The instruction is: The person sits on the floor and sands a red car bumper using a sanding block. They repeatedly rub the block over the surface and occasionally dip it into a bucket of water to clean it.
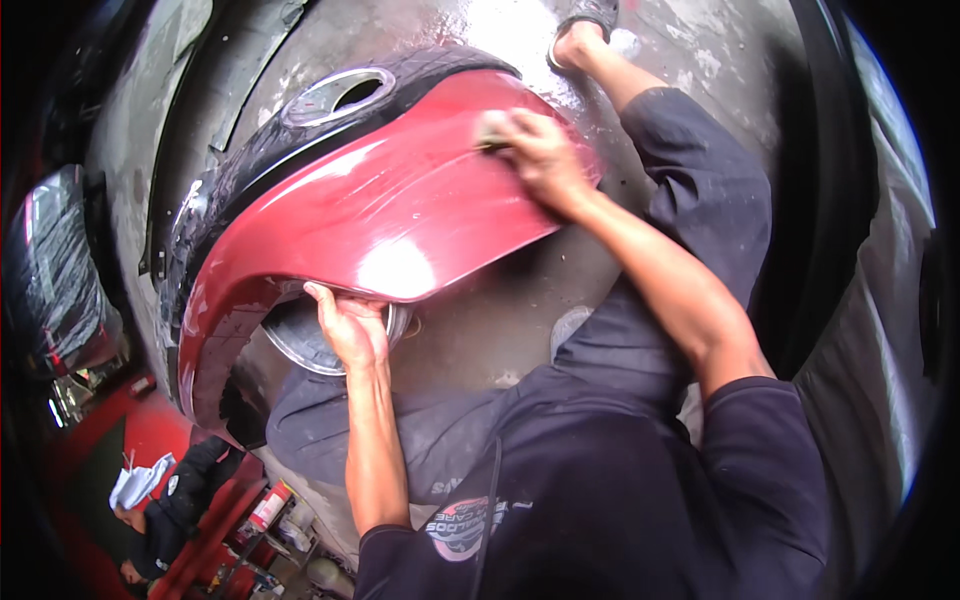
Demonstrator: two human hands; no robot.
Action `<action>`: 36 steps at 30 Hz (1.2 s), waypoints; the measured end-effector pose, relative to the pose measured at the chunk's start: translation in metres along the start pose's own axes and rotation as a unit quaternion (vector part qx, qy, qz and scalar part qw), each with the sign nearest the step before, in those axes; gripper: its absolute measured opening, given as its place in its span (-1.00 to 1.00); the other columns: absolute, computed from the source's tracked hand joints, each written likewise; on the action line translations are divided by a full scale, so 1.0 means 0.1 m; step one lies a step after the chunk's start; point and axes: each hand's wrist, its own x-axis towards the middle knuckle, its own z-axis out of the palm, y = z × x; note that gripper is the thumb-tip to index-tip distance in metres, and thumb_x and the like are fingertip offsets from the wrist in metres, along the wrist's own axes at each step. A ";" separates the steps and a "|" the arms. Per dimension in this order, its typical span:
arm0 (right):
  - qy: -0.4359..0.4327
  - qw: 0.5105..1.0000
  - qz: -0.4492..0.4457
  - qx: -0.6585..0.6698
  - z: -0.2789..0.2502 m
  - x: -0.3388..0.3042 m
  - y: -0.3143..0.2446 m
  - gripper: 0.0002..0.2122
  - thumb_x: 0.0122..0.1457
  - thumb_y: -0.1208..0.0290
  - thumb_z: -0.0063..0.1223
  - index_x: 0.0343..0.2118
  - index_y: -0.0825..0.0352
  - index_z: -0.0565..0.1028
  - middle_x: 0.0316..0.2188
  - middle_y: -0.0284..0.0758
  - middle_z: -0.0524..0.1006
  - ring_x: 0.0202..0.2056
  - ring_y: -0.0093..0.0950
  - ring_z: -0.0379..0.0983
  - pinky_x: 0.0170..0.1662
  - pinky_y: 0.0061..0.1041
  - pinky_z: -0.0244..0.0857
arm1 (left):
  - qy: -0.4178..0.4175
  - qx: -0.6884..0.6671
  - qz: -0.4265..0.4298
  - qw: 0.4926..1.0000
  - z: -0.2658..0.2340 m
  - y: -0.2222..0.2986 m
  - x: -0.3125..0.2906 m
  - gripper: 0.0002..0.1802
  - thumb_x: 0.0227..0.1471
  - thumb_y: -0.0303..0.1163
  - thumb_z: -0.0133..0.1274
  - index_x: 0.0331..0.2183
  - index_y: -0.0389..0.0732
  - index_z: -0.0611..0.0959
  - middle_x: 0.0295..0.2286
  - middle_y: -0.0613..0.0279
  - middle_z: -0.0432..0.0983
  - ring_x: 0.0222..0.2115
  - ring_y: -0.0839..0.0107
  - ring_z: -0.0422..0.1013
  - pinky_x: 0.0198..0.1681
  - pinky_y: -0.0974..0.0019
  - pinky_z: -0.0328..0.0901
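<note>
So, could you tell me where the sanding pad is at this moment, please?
In the head view, the sanding pad sits under the right hand on the upper right end of the red bumper, near the person's foot.

Red bumper panel (380,210): painted, glossy, smooth, throwing bright glare patches; looking wet nr right hand (540,155). Black trim strip (250,150) along upper edge: duller, textured plastic by look. Small pad (490,135) under right fingers: matt, soft-looking, material n/c. Round basin (300,340) nr left hand (350,325): shining like metal. Floor (500,330): rough concrete, showing wet sheen. Sleeves (700,190): matt dark cloth.
</note>
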 end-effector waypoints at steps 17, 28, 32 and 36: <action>0.022 0.997 0.066 0.037 0.22 0.42 -0.31 -0.64 0.21 0.53 0.19 0.09 0.22 0.58 -0.04 -0.15 0.57 -0.08 -0.20 0.55 -0.02 -0.18 0.46 | 0.048 -0.004 0.029 0.998 0.15 0.00 -0.02 -0.23 0.38 0.24 -0.14 0.30 -0.18 0.32 0.17 0.04 0.43 0.05 0.06 0.53 -0.11 -0.09 0.61; 0.069 0.972 0.130 -0.185 -0.11 0.08 0.18 -0.87 0.34 0.44 0.12 -0.11 0.23 0.61 -0.20 -0.23 0.64 -0.18 -0.26 0.60 0.05 -0.23 0.50 | 0.016 0.001 0.006 1.000 0.04 -0.03 -0.02 -0.23 0.35 0.25 -0.11 0.35 -0.05 0.31 0.29 0.18 0.32 0.22 0.14 0.39 0.08 -0.09 0.51; 0.120 0.976 -0.083 0.164 0.76 0.79 -1.02 -0.73 0.11 0.51 0.18 -0.09 0.20 0.60 -0.22 -0.26 0.62 -0.13 -0.27 0.59 -0.02 -0.20 0.47 | 0.013 0.011 0.005 1.000 0.06 -0.06 -0.01 -0.23 0.35 0.26 -0.11 0.34 -0.05 0.34 0.27 0.20 0.36 0.21 0.15 0.40 0.10 -0.10 0.48; 0.064 0.979 -0.139 0.138 1.12 0.83 -1.76 -0.50 0.03 0.52 0.24 0.11 0.10 0.54 -0.06 -0.27 0.56 0.01 -0.21 0.49 0.10 -0.08 0.37 | 0.019 0.014 -0.017 1.000 -0.24 -0.02 -0.01 -0.24 0.34 0.26 -0.10 0.32 -0.05 0.39 0.23 0.21 0.42 0.19 0.14 0.41 0.15 -0.13 0.44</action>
